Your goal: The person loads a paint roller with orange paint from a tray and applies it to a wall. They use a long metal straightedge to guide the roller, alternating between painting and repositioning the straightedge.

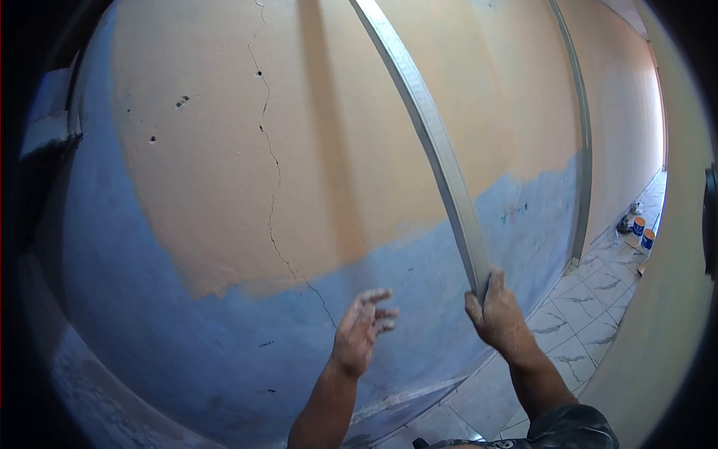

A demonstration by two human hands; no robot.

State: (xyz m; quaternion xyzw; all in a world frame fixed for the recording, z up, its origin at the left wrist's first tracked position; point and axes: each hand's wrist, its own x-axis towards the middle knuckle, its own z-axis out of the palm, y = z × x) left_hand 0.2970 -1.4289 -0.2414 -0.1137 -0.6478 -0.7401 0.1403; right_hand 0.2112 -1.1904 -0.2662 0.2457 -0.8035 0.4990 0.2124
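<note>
My right hand [499,318] is closed around the lower end of a long, straight-sided metal bar [430,120], which runs up and out of the top of the view. The bar stands off the wall and casts a shadow on it. Dusty with white powder, my left hand [364,329] is raised before the blue part of the wall, fingers apart and slightly bent, holding nothing. Left of the bar, a jagged crack [271,217] runs down the wall [202,187], which is peach above and blue below. Small holes [182,102] pit its upper left.
A grey vertical strip [582,135] marks the wall's right end. Beyond it, a passage with a marbled tile floor [576,314] holds paint buckets [648,238] and a dark bag [623,224]. Another wall [666,299] stands close on my right.
</note>
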